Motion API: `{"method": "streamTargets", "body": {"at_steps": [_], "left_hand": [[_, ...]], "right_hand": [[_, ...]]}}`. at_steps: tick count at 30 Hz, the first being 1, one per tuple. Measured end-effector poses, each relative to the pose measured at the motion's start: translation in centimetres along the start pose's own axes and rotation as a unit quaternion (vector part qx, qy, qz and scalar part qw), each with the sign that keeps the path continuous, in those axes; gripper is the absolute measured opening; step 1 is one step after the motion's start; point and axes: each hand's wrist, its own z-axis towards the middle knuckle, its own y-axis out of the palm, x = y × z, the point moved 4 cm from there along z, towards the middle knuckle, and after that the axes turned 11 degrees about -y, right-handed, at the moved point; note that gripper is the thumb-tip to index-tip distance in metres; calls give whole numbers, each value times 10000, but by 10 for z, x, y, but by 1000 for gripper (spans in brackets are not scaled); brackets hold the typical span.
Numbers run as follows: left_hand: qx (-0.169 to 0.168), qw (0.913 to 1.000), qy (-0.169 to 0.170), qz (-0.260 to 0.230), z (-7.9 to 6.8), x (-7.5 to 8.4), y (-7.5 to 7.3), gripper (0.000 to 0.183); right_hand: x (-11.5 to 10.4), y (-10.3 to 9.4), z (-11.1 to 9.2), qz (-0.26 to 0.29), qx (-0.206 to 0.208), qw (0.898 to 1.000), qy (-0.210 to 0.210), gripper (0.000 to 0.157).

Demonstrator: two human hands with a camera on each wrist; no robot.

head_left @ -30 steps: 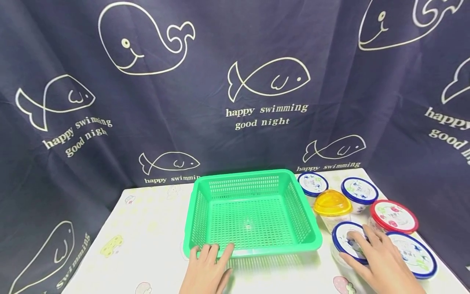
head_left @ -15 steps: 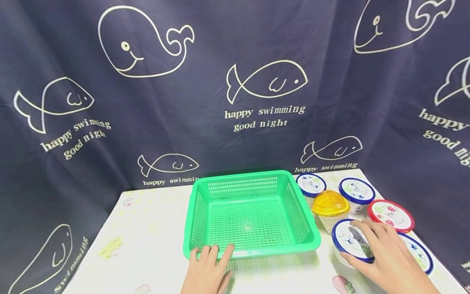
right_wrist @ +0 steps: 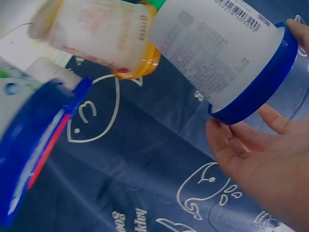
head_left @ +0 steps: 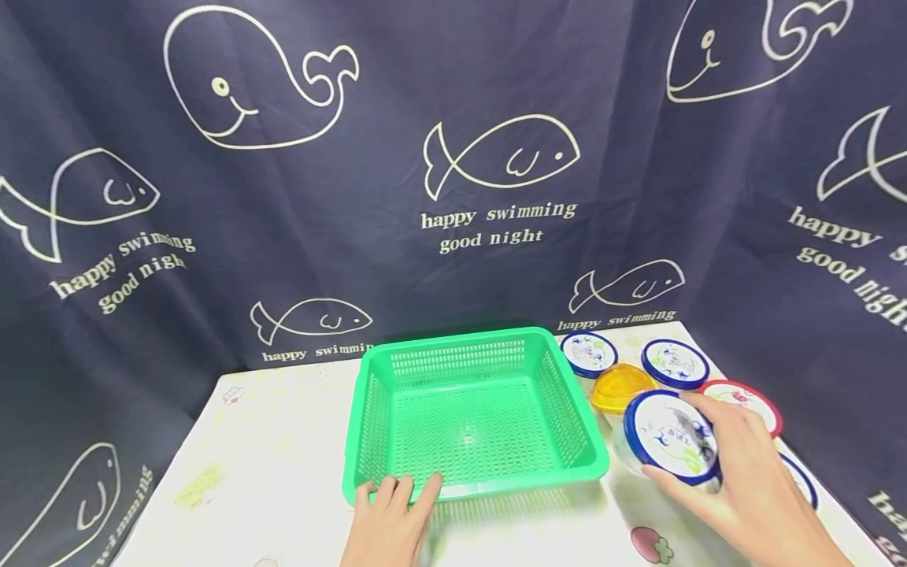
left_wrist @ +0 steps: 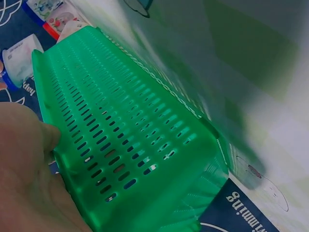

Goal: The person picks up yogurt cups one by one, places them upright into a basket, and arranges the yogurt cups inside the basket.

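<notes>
My right hand (head_left: 751,480) grips a white tub with a blue-rimmed lid (head_left: 673,437) by its lid edge, tilted above the table. In the right wrist view, the barcode side of this tub (right_wrist: 217,48) shows, with fingertips along the blue rim. My left hand (head_left: 390,516) holds the front rim of a green plastic basket (head_left: 468,480), fingers hooked over it. The left wrist view shows the thumb against the basket's slotted outer wall (left_wrist: 120,135). Beside the held tub stands a cup with a yellow domed lid (head_left: 622,387).
Two blue-lidded tubs stand at the back right: one (head_left: 590,354) by the basket's corner, another (head_left: 675,364) farther right. A red-lidded tub (head_left: 747,402) and a further blue-lidded tub (head_left: 799,479) are partly behind my right hand. A dark whale-print curtain (head_left: 340,197) hangs behind the patterned tabletop (head_left: 269,465).
My right hand has lifted the blue-lidded tub from the table and tilted it, moving it slightly up and left in view. The left hand stays on the basket rim. The head view shifts slightly.
</notes>
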Motion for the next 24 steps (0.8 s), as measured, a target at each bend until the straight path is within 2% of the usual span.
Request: {"method": "streamTargets", "body": {"at_steps": [4, 7, 8, 10, 14, 24], "left_hand": [[59, 10000, -46, -5, -2, -4, -1, 52], [57, 10000, -26, 4, -1, -4, 0, 72], [61, 10000, -10, -24, -1, -4, 0, 74], [27, 10000, 36, -11, -1, -2, 0, 63], [-163, 9998, 89, 38, 2, -1, -1, 48], [-218, 9997, 61, -35, 2, -1, -5, 53]], "right_hand": [[-11, -3, 14, 143, 182, 9992, -327, 95], [-20, -6, 26, 239, 382, 9964, -717, 92], [-22, -6, 30, 271, 445, 9951, -846, 91], [-26, -5, 37, 354, 453, 9932, -1017, 89], [-29, 1, 46, 530, 364, 9920, -1088, 87], [-26, 19, 55, 778, 394, 9885, -1239, 85]]}}
